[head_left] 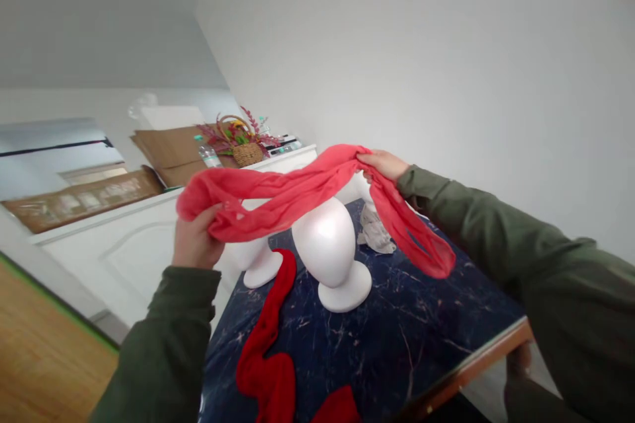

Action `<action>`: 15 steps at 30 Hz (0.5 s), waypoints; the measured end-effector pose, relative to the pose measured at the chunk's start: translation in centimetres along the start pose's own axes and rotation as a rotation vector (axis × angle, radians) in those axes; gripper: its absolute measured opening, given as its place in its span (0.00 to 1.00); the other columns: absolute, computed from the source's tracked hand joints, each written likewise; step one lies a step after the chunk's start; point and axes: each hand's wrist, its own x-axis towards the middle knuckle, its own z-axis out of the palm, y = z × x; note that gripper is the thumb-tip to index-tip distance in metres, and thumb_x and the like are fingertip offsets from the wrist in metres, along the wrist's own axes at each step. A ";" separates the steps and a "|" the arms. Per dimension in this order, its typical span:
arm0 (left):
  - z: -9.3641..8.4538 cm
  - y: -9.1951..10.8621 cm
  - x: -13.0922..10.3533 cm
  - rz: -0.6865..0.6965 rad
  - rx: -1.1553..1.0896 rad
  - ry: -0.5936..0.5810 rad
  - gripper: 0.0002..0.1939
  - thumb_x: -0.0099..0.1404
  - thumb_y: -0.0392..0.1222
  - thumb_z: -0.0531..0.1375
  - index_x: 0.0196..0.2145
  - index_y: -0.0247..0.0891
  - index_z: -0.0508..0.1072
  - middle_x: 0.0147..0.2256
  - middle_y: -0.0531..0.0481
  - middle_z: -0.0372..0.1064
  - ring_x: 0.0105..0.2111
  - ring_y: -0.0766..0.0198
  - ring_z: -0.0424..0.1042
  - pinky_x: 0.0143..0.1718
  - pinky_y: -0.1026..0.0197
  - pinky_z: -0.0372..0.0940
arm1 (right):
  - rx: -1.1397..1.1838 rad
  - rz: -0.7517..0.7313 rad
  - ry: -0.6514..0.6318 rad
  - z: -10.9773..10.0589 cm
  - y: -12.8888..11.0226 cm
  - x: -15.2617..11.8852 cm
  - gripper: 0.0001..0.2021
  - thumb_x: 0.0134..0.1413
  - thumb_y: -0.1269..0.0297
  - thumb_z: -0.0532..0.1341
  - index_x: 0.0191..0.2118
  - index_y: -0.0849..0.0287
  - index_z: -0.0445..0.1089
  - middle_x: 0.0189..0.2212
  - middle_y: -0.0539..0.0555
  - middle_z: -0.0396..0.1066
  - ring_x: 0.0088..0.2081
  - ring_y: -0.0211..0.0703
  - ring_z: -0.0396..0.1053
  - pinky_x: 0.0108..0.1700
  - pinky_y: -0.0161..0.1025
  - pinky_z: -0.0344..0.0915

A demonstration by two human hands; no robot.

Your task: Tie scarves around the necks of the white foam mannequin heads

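A coral-red scarf (292, 192) is stretched in the air between my two hands. My left hand (198, 238) is closed on its left end, where the cloth folds over the fingers. Further right, my right hand (384, 164) pinches the scarf, and a loop of it hangs down past that hand. Below and behind the cloth stands a white mannequin head (330, 244) on a round base, its top partly covered from view. Another white mannequin head (262, 268) is mostly hidden behind the scarf at the left. A darker red scarf (268, 344) lies in curves on the table.
The table (397, 330) has a dark blue marbled top and a wooden front edge. Crumpled grey cloth (376, 231) lies near a further white form. A white cabinet (133, 244) behind holds cardboard, a flower basket (248, 153) and a bottle (208, 153). More red fabric (340, 406) shows at the bottom.
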 end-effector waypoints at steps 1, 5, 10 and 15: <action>0.5 -0.8 1.2 0.017 -0.020 0.019 0.15 0.51 0.26 0.57 0.39 0.31 0.66 0.33 0.57 0.71 0.37 0.66 0.69 0.46 0.58 0.63 | -0.089 -0.034 0.132 0.1 0.3 2.2 0.11 0.54 0.64 0.52 0.31 0.66 0.66 0.16 0.46 0.60 0.17 0.30 0.56 0.24 0.30 0.58; 1.0 -4.9 4.3 -0.143 -0.077 0.355 0.15 0.48 0.22 0.56 0.36 0.30 0.68 0.28 0.55 0.71 0.32 0.69 0.70 0.41 0.63 0.65 | -0.375 0.009 0.421 0.9 3.2 7.0 0.12 0.53 0.63 0.53 0.35 0.67 0.68 0.25 0.51 0.66 0.30 0.37 0.64 0.38 0.35 0.59; 0.0 -10.1 2.4 -0.445 -0.220 0.468 0.13 0.53 0.23 0.50 0.33 0.32 0.68 0.21 0.54 0.68 0.23 0.70 0.69 0.32 0.65 0.67 | -0.415 0.227 0.467 3.4 10.8 3.4 0.08 0.51 0.68 0.55 0.29 0.66 0.69 0.31 0.59 0.69 0.38 0.46 0.65 0.44 0.42 0.58; -0.6 -14.0 -2.6 -0.553 -0.370 0.370 0.17 0.55 0.22 0.46 0.34 0.36 0.69 0.25 0.53 0.70 0.27 0.71 0.71 0.33 0.69 0.66 | -0.384 0.392 0.407 5.7 19.4 -2.8 0.10 0.48 0.62 0.58 0.23 0.63 0.69 0.24 0.59 0.69 0.31 0.46 0.67 0.36 0.43 0.63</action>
